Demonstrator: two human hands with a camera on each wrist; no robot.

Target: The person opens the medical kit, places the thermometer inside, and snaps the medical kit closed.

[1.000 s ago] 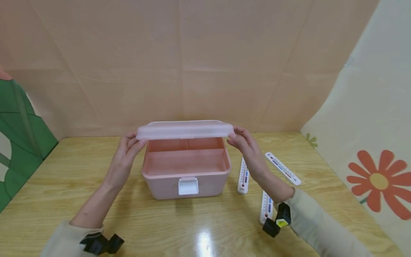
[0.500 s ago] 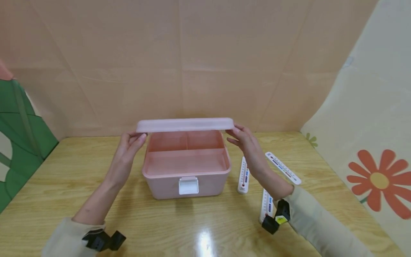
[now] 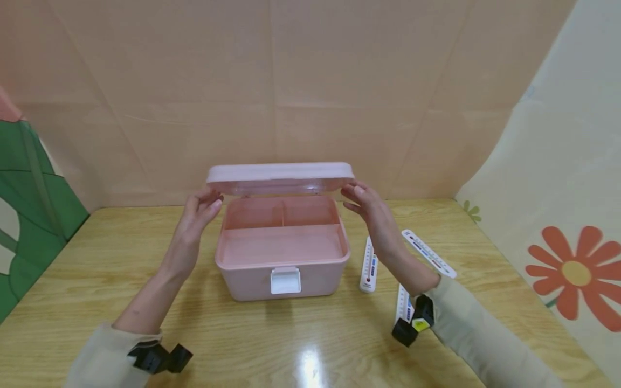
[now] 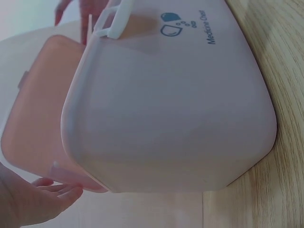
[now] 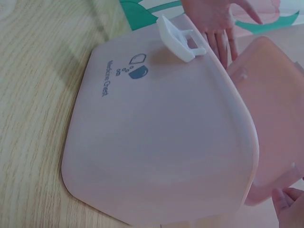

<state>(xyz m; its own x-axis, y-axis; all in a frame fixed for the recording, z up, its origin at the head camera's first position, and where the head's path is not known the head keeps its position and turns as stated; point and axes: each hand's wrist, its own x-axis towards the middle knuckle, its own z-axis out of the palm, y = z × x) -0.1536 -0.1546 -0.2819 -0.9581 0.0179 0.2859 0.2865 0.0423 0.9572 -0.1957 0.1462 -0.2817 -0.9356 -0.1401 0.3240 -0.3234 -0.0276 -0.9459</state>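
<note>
A pink medicine chest stands on the table with its lid raised and tilted up at the back. Its white latch hangs on the front wall. Inside, a divider parts the rear section, and no contents show. My left hand is at the lid's left end, fingers fairly straight and touching its edge in the left wrist view. My right hand is at the lid's right end, fingers loosely extended under the rim. Whether it presses on the lid is hard to tell.
Three white thermometers lie right of the chest: one beside it, one slanting farther right, one partly under my right wrist. A beige sheet hangs behind the wooden table. A flowered sheet borders the right.
The lid has swung upward and back, showing more of the chest's inside and the lid's underside. Both hands have loosened from gripping its ends and stayed beside them.
</note>
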